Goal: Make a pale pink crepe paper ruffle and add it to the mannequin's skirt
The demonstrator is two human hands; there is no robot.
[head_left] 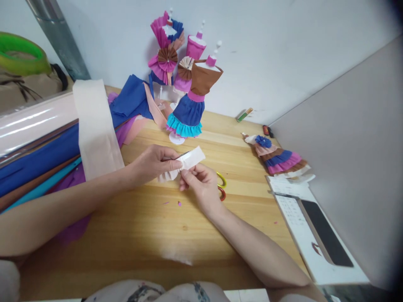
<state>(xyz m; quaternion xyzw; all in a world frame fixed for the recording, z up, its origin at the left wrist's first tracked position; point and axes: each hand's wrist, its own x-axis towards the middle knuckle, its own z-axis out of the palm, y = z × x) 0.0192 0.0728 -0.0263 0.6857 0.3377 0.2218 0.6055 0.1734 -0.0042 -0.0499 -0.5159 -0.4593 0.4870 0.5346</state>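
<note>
Above the wooden table, my left hand [159, 161] pinches a white strip [195, 157] that looks like crepe paper. Small gathers show in the strip near my left fingers, while its right end sticks out flat. My right hand [200, 180] grips the strip's lower edge between thumb and fingers, close beside my left thumb. Scissors [222, 193] with one yellow and one red handle loop lie just behind my right hand, their blades hidden. Beyond my hands stands a small dress form [190, 107] in a brown top and a blue skirt with a turquoise ruffle.
Two more dressed forms [168, 58] stand against the wall. Rolls of coloured paper [37, 155] fill the left side, with a cream sheet [94, 126] across them. At right, a tiered dress [278, 155] lies near a white board [292, 209] bearing a phone-like dark slab [325, 233].
</note>
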